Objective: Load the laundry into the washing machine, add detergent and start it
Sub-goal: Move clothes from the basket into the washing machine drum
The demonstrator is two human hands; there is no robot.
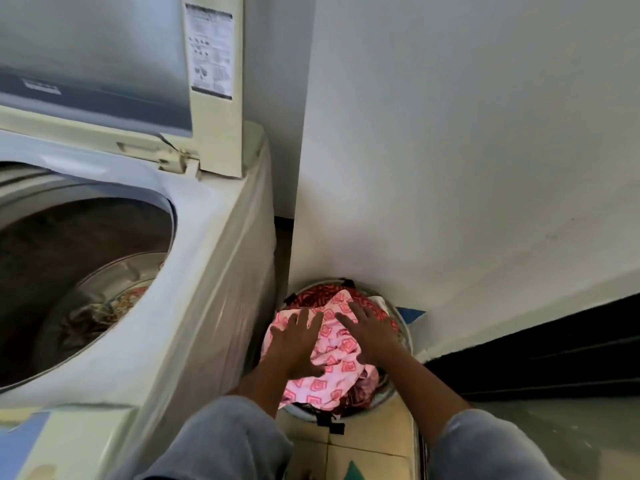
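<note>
A top-loading washing machine (207, 271) stands at the left with its lid (104, 57) raised. Some patterned laundry (114, 303) lies at the bottom of its drum. On the floor to its right sits a round laundry basket (406, 327) full of clothes. A pink cloth with red squares (332, 362) lies on top. My left hand (294, 341) and my right hand (372, 336) are spread flat over that cloth, fingers apart, gripping nothing.
A white wall (467, 150) rises right behind the basket, leaving it in a narrow corner beside the machine. A dark strip (554, 358) runs along the wall's base at the right. Pale floor tiles (363, 452) show below the basket.
</note>
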